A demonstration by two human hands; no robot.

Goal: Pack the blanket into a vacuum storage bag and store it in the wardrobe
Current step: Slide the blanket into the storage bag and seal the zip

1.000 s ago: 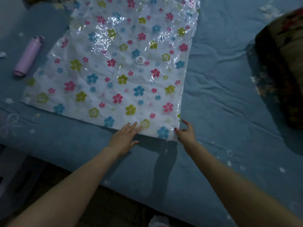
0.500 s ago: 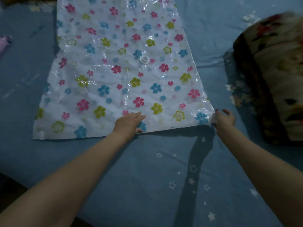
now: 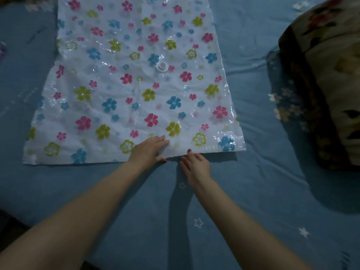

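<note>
- Two bare hands are seen at the near edge of a clear plastic vacuum storage bag [image 3: 134, 84] printed with pink, blue and green flowers.
- The bag is laid flat on a blue bed sheet [image 3: 253, 191] patterned with small white stars; a round white valve [image 3: 162, 66] sits near the bag's middle.
- Left hand [image 3: 149, 151]: laid flat on the bag's near edge, fingers straight and pressed down on the plastic, nothing gripped.
- Right hand [image 3: 196, 164]: rested on the sheet just beside the left hand, fingertips touching the bag's edge; whether the plastic is pinched cannot be told.
- A folded brown floral plush blanket [image 3: 327, 75] is seen at far right on the sheet, apart from the bag.
</note>
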